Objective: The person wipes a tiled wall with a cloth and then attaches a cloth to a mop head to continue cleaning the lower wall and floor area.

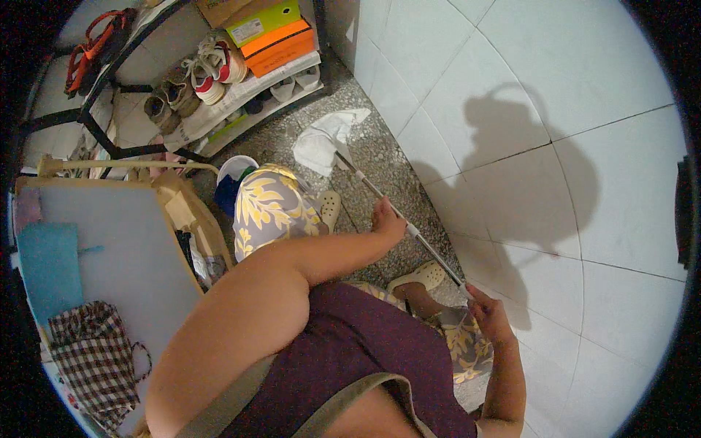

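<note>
A telescopic metal pole (435,255) with pale collars runs slantwise across the terrazzo floor. My left hand (389,222) is closed around it near the middle. At its near end, beside the tiled wall, my right hand (490,313) grips it. A white cloth (323,139) is spread at the far end of the pole, flat on the floor in front of the shoe rack; the mop head beneath, if any, is hidden. My feet in cream clogs (329,208) stand on either side of the lower part of the pole.
A white tiled wall (526,180) borders the right. The shoe rack (257,117) holds sneakers (211,74) and an orange shoebox (279,49). A bucket (238,164) with dark cloth, a paper bag (183,211), and a table (131,241) with a checked cloth bag (93,361) stand left.
</note>
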`<state>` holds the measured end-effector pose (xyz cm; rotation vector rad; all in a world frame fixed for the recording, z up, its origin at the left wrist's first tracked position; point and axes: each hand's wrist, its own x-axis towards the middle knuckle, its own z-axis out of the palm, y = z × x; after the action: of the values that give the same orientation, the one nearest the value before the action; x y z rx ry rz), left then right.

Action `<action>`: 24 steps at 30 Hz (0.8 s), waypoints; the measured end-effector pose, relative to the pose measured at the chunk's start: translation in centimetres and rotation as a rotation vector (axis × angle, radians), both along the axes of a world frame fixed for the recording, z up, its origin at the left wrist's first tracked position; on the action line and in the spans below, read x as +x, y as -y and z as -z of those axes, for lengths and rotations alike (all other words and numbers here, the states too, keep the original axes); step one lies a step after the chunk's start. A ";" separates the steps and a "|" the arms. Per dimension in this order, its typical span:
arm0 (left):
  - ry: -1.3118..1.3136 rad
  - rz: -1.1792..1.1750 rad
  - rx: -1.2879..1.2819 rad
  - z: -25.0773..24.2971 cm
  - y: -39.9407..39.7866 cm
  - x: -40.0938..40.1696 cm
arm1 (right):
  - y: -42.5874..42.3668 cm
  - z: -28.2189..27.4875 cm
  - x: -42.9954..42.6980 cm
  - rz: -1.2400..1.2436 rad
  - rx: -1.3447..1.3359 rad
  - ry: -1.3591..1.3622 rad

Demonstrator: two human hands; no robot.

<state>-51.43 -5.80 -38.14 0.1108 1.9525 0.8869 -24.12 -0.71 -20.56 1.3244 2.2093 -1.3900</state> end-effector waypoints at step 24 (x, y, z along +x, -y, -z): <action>-0.487 1.126 -0.370 6.4 -0.1 -1.3 | -1.2 19.9 -0.1 -0.387 -0.300 -0.066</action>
<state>-52.73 -5.66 -44.54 1.1546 1.9937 -0.2730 -24.23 0.51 -40.50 0.7159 2.0482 -1.5447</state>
